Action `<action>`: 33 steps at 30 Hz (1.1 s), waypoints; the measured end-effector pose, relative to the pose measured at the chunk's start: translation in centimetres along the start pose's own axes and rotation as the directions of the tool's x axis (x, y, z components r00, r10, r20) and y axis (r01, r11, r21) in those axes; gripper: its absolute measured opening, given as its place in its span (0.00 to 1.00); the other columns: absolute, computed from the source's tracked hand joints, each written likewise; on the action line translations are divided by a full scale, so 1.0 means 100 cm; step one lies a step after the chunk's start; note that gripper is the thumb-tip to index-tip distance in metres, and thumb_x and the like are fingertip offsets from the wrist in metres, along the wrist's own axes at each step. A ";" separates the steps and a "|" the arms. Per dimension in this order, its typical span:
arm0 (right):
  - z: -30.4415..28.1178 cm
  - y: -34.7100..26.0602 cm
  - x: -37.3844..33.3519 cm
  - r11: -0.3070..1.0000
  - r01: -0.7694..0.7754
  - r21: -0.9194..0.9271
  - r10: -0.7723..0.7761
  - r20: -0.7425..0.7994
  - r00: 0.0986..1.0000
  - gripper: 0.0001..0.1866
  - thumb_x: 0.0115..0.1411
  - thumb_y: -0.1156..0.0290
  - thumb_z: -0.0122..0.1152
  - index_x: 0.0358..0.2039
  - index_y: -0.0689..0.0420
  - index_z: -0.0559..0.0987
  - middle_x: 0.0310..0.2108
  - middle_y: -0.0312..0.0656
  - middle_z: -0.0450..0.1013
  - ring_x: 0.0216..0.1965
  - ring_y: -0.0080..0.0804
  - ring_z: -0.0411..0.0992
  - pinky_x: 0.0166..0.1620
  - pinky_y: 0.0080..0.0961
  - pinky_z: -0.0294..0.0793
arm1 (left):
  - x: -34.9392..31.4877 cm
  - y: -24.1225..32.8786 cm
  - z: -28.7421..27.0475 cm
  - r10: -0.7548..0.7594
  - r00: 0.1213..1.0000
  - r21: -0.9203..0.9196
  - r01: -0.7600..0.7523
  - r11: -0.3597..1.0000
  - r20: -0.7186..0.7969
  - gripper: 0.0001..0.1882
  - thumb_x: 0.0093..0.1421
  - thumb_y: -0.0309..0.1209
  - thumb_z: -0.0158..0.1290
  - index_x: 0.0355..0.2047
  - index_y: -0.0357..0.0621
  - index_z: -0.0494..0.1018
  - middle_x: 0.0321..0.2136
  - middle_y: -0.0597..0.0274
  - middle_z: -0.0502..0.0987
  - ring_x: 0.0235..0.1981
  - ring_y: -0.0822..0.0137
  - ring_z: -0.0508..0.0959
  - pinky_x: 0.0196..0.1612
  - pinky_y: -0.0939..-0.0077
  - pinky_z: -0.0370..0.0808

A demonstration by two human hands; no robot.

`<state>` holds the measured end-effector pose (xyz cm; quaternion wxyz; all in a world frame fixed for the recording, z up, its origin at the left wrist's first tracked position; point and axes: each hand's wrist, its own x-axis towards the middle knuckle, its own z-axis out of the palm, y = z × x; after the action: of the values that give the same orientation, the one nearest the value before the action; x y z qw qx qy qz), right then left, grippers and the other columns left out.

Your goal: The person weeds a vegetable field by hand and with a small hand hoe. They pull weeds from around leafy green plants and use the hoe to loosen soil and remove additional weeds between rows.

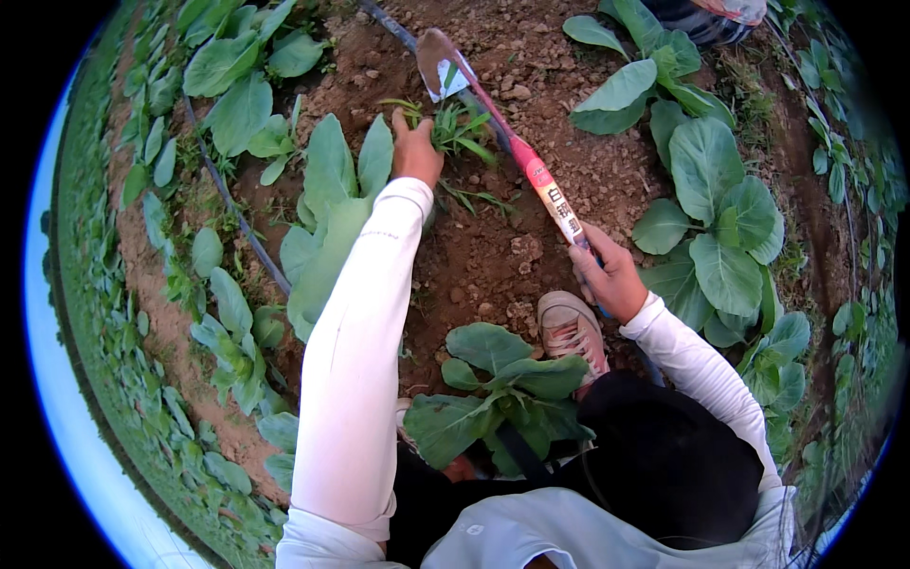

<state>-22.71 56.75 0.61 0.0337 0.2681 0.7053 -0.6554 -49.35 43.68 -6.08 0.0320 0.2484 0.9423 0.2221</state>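
My right hand (611,273) is closed round the handle of a small hoe (545,185). The handle is red, yellow and white with a printed label, and slants up to the left. Its soil-stained metal blade (442,68) is held just above the ground, beyond my left hand. My left hand (415,150) reaches down to the soil, fingers bent into a tuft of narrow-leaved grassy weeds (460,128). Blades of it stick out past the fingertips, whose undersides are hidden. A broad-leaved cabbage-like plant (332,228) stands close against my left forearm.
Another leafy plant (498,384) grows in front of my knees, beside my pinkish shoe (572,332). Large plants (725,223) line the right side. A dark irrigation hose (232,204) runs along the left row. A dark, partly visible object (706,21) lies at the far right.
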 end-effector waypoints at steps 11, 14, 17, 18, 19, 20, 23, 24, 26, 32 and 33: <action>-0.002 0.010 -0.010 0.995 0.048 -0.083 -0.051 -0.027 0.998 0.19 0.56 0.70 0.52 0.47 0.62 0.67 0.27 0.40 0.68 0.26 0.22 0.65 0.31 0.20 0.66 | -0.075 -0.010 -0.014 0.221 0.284 -0.151 -0.251 0.956 0.933 0.21 0.44 0.38 0.52 0.37 0.36 0.71 0.31 0.44 0.75 0.33 0.53 0.75 0.42 0.63 0.70; -0.001 0.008 -0.012 0.992 0.054 -0.116 -0.057 -0.023 0.998 0.19 0.56 0.70 0.53 0.47 0.62 0.67 0.28 0.41 0.69 0.26 0.22 0.65 0.31 0.20 0.67 | -0.068 -0.028 -0.010 -0.039 0.785 -0.069 0.103 0.992 0.618 0.17 0.46 0.34 0.52 0.35 0.36 0.72 0.28 0.45 0.75 0.31 0.53 0.76 0.39 0.64 0.71; 0.004 0.007 -0.013 0.982 0.114 -0.150 -0.117 -0.009 0.993 0.20 0.56 0.69 0.53 0.48 0.62 0.66 0.28 0.42 0.69 0.26 0.21 0.65 0.31 0.21 0.67 | -0.045 -0.047 -0.014 -0.126 0.956 -0.068 0.148 0.987 0.266 0.24 0.47 0.31 0.52 0.45 0.36 0.63 0.30 0.42 0.74 0.33 0.46 0.74 0.37 0.60 0.71; 0.002 0.005 -0.014 0.987 0.051 -0.153 -0.052 -0.004 0.999 0.20 0.56 0.69 0.53 0.48 0.63 0.66 0.27 0.42 0.70 0.25 0.22 0.66 0.31 0.21 0.67 | -0.040 -0.047 -0.013 -0.127 0.976 -0.018 0.132 0.991 0.179 0.30 0.47 0.30 0.52 0.50 0.37 0.57 0.30 0.41 0.74 0.33 0.45 0.74 0.37 0.59 0.71; 0.001 0.007 -0.014 0.987 0.045 -0.156 -0.047 -0.007 0.999 0.20 0.56 0.69 0.53 0.48 0.62 0.66 0.27 0.43 0.70 0.25 0.23 0.66 0.31 0.21 0.67 | -0.030 -0.048 -0.014 -0.210 0.938 0.176 0.166 0.970 0.274 0.33 0.47 0.30 0.53 0.53 0.38 0.53 0.30 0.40 0.74 0.34 0.45 0.74 0.38 0.59 0.71; 0.001 0.008 -0.015 0.987 0.041 -0.158 -0.043 -0.007 0.999 0.20 0.56 0.69 0.53 0.48 0.62 0.66 0.27 0.43 0.70 0.25 0.23 0.66 0.31 0.21 0.67 | -0.025 -0.058 -0.012 -0.257 0.905 0.285 0.161 0.945 0.339 0.32 0.47 0.29 0.52 0.52 0.40 0.54 0.33 0.41 0.73 0.36 0.47 0.74 0.39 0.59 0.71; 0.005 0.001 -0.011 0.985 0.074 -0.155 -0.071 0.024 0.997 0.20 0.55 0.69 0.54 0.48 0.62 0.66 0.27 0.43 0.70 0.25 0.25 0.68 0.31 0.22 0.67 | -0.017 -0.091 -0.011 -0.352 0.872 0.481 0.160 0.862 0.339 0.23 0.49 0.28 0.51 0.48 0.43 0.64 0.36 0.45 0.74 0.39 0.51 0.74 0.42 0.61 0.71; 0.006 0.000 -0.011 0.981 0.094 -0.170 -0.091 0.022 0.996 0.20 0.55 0.69 0.54 0.48 0.61 0.67 0.28 0.43 0.70 0.25 0.25 0.68 0.31 0.22 0.67 | -0.010 -0.101 -0.011 -0.281 0.834 0.482 0.021 0.876 0.475 0.28 0.45 0.32 0.55 0.47 0.35 0.63 0.30 0.43 0.75 0.34 0.49 0.75 0.42 0.64 0.70; 0.005 -0.002 -0.012 0.972 0.108 -0.208 -0.106 0.020 0.994 0.20 0.55 0.68 0.54 0.48 0.61 0.67 0.28 0.44 0.70 0.26 0.27 0.69 0.32 0.24 0.68 | -0.010 -0.103 -0.007 -0.149 0.847 0.142 0.087 0.986 0.511 0.23 0.45 0.35 0.56 0.40 0.32 0.68 0.29 0.45 0.75 0.32 0.53 0.76 0.39 0.66 0.72; 0.007 -0.003 -0.011 0.972 0.120 -0.200 -0.122 0.003 0.993 0.20 0.55 0.68 0.54 0.47 0.62 0.67 0.27 0.44 0.70 0.25 0.25 0.68 0.30 0.23 0.68 | -0.011 -0.064 -0.003 -0.142 0.938 -0.306 0.243 0.921 0.317 0.22 0.47 0.35 0.57 0.39 0.33 0.69 0.31 0.49 0.76 0.32 0.58 0.76 0.36 0.68 0.72; 0.004 -0.001 -0.012 0.978 0.063 -0.200 -0.065 -0.004 0.998 0.20 0.55 0.68 0.54 0.47 0.62 0.67 0.27 0.44 0.70 0.25 0.25 0.68 0.30 0.23 0.68 | -0.019 -0.037 0.009 -0.044 0.961 -0.202 0.103 0.974 0.275 0.21 0.46 0.33 0.57 0.40 0.35 0.70 0.34 0.47 0.75 0.37 0.54 0.75 0.42 0.66 0.70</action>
<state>-21.87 55.94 1.14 0.0355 0.2440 0.7759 -0.5807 -49.21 40.27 -8.57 0.1942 0.2359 0.9084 0.2855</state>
